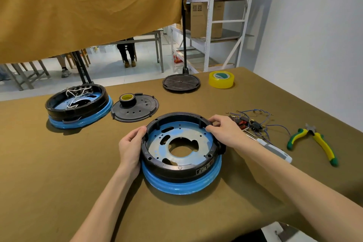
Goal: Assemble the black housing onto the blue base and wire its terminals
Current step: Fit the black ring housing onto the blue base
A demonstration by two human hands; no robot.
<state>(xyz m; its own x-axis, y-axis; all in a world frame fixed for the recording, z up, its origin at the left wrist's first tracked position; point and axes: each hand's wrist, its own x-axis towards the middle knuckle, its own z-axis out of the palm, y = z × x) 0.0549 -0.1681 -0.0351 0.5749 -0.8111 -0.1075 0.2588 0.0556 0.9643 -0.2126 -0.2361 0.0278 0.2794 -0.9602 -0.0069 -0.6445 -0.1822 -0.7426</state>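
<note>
You are gripping the black housing (pixel 177 171) from both sides as it is sitting on top of the blue base (pixel 182 185), directly in front of you near the middle of the table (pixel 49 173). Your left hand (pixel 130 146) is curling round the ring's left rim, thumb on the upper edge. Your right hand (pixel 222 128) is pinching the far right rim with its fingertips. Neither hand is free.

The housing is appearing level on the base, though I cannot tell whether it is fully seated or its screw posts are lining up with the plate holes below.

The relation governing your next move is this: the wire bundle (pixel 253 124) with its terminals is lying to the right of the housing, just beyond your right hand, with loose leads trailing away to the right. Your right hand is plainly the nearer one; your left is well apart from it, across the ring. In my judgement, you should be reaching with the right while the left is steadying the assembly.

The pliers (pixel 314 143) are lying farther right still.
</note>
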